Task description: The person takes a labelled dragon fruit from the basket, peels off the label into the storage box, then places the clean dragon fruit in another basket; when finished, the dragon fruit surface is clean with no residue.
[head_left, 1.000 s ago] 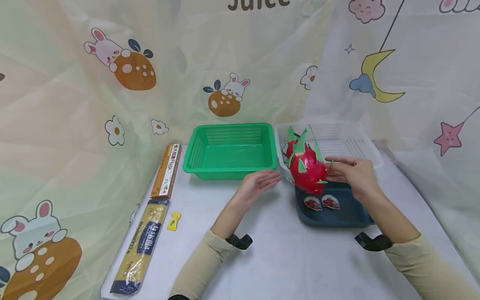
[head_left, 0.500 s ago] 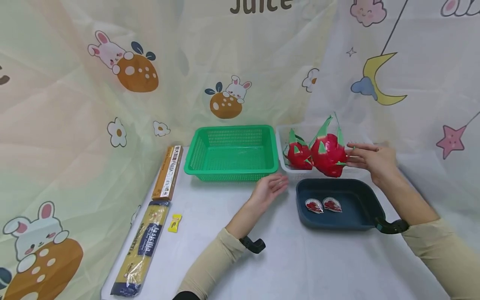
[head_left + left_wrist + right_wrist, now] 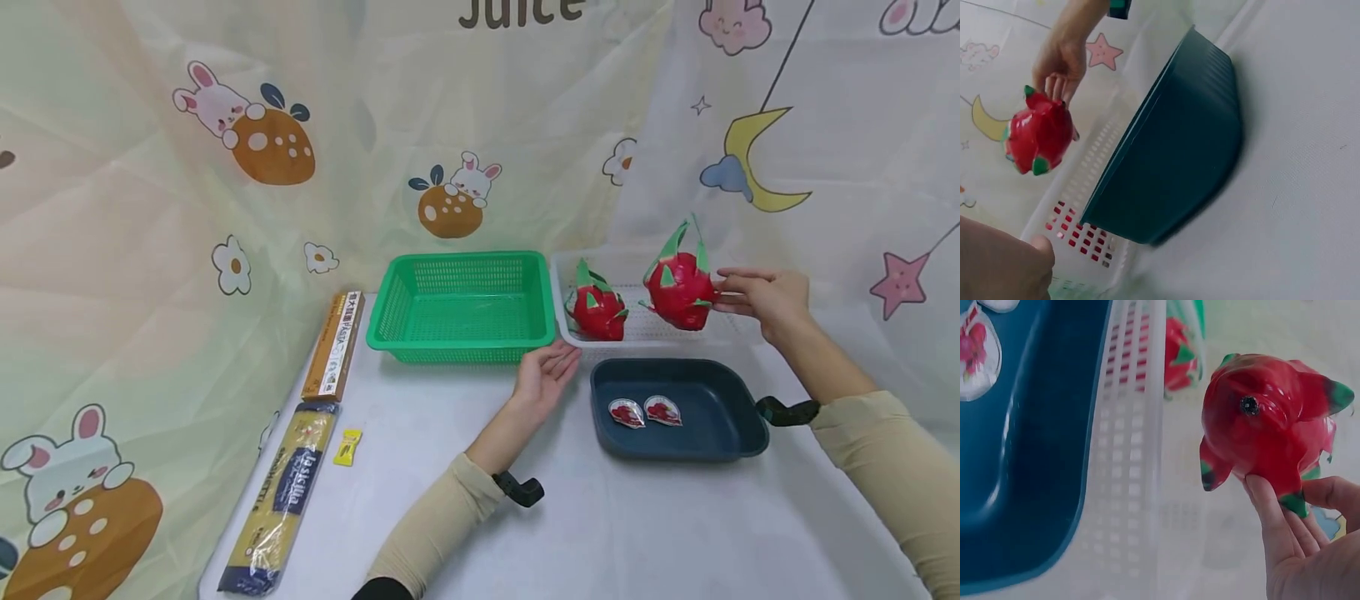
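My right hand holds a red dragon fruit with green leaf tips by its side, above the right part of the white basket. In the right wrist view, the thumb and fingers pinch the lower side of this dragon fruit. A second dragon fruit sits at the left end of the white basket. My left hand has relaxed fingers and holds nothing. It hovers by the near left corner of the white basket; whether it touches the rim I cannot tell.
A green basket stands left of the white one. In front is a dark blue tray with two stickers or badges. At the left lie a pasta box, a spaghetti pack and a small yellow packet.
My right hand has carried the dragon fruit right and back, from over the blue tray to over the white basket. My left hand has shifted slightly right.
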{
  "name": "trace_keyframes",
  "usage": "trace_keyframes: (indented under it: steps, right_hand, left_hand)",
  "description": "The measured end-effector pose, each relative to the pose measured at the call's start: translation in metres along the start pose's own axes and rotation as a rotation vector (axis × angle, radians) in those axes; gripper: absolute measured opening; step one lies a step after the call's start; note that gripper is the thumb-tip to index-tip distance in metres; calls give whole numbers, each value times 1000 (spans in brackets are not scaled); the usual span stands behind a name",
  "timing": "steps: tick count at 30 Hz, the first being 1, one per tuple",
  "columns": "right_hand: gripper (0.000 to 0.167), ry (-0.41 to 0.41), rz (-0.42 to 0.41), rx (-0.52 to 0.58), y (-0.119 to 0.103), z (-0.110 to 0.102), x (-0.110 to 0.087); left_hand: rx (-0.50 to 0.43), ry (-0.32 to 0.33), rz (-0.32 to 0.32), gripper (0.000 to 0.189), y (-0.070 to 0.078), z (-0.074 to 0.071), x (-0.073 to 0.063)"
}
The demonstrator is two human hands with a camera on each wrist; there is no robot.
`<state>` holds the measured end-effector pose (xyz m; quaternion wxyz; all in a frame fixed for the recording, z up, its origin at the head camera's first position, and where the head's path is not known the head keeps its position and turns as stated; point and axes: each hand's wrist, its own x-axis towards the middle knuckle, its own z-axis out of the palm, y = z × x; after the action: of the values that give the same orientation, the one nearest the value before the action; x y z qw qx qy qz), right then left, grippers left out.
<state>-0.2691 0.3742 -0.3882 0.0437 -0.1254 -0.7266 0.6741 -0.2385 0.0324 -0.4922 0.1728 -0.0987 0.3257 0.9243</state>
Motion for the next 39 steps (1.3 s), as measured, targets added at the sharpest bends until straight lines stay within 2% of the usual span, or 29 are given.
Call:
trace_keyframes:
  steps: [5,10,14,21,33,39]
  right_hand:
    - [57,-1,12,-66,2,-2,15]
    - [66,-7,11,-171,3,-2,28]
    - [66,-12,28,-203,7,-4,41]
    - [55,-36,49,-247,16,-3,55]
    - [57,-72,82,-347,30,-6,73]
    - [57,-170,112,-442,41,-3,80]
  left_hand:
    - [-137,58,20,45,-5,2,6]
    - [-291,99,54,40,-14,10,14]
    - [-355,131,77,40,-21,17,19]
    - [-367,178,104,42,-25,19,22]
    - [-376,180,107,41,-22,24,18]
    - [-386,191,110,40,-23,24,15]
